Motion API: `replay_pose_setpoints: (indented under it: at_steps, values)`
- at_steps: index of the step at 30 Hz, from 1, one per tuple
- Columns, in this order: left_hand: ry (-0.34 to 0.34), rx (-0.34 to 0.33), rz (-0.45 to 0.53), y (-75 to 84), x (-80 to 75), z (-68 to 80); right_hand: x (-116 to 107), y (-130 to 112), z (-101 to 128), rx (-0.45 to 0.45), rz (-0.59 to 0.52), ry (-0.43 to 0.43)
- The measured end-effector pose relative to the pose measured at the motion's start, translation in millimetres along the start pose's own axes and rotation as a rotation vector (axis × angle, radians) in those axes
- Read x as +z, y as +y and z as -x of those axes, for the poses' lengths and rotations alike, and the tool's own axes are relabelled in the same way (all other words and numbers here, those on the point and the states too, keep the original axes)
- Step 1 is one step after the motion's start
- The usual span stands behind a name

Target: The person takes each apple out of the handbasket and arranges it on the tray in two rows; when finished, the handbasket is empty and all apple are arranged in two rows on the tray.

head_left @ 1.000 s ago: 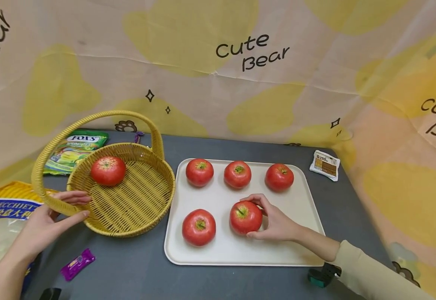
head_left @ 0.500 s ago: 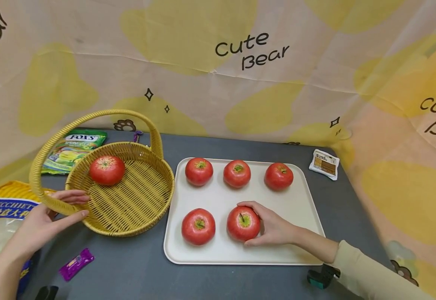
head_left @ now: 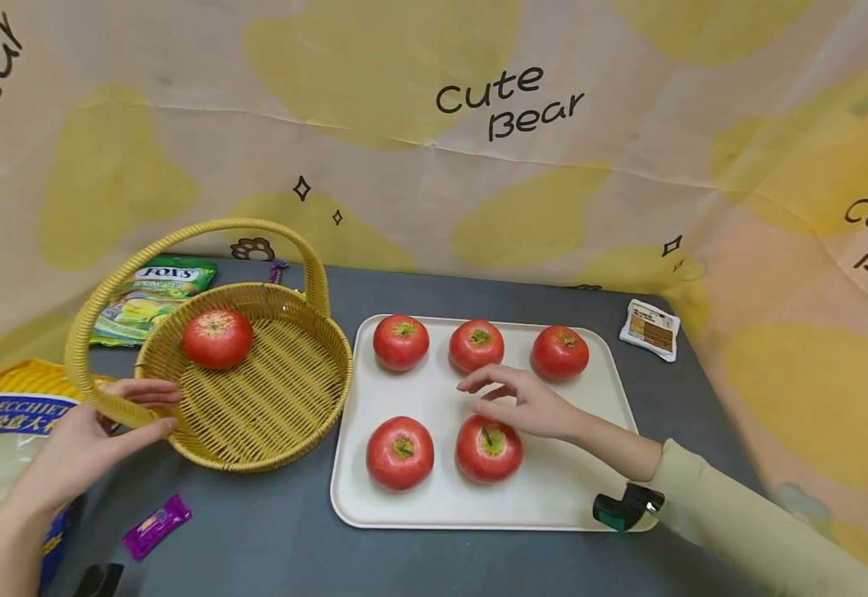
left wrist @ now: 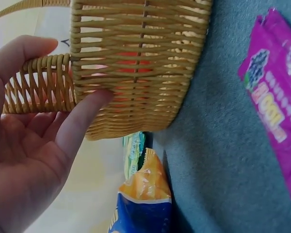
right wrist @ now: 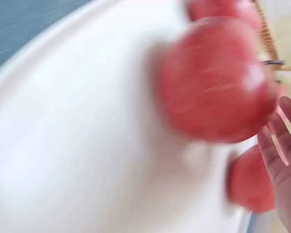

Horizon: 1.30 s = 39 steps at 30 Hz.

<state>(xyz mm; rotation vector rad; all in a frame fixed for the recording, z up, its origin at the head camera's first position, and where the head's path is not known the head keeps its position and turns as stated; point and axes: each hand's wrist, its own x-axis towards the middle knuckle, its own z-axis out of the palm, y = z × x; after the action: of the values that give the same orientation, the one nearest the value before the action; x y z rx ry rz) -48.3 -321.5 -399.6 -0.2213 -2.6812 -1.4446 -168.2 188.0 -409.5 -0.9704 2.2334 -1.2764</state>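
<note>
Now right hand (head_left: 526, 402) hovers over apple (head_left: 489, 448), grip spread, holding nothing.

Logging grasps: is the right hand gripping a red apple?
No. The right hand hovers open above the near red apple on the tray.
</note>
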Motion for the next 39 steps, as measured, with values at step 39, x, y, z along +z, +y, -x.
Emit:
replay_pose_setpoints:
  at_steps: [39]
  values:
    - [0.061,-0.056,-0.023,-1.1,4.2,9.8,156.9,-117.0,-290.0,-0.057,0.614,-0.264]
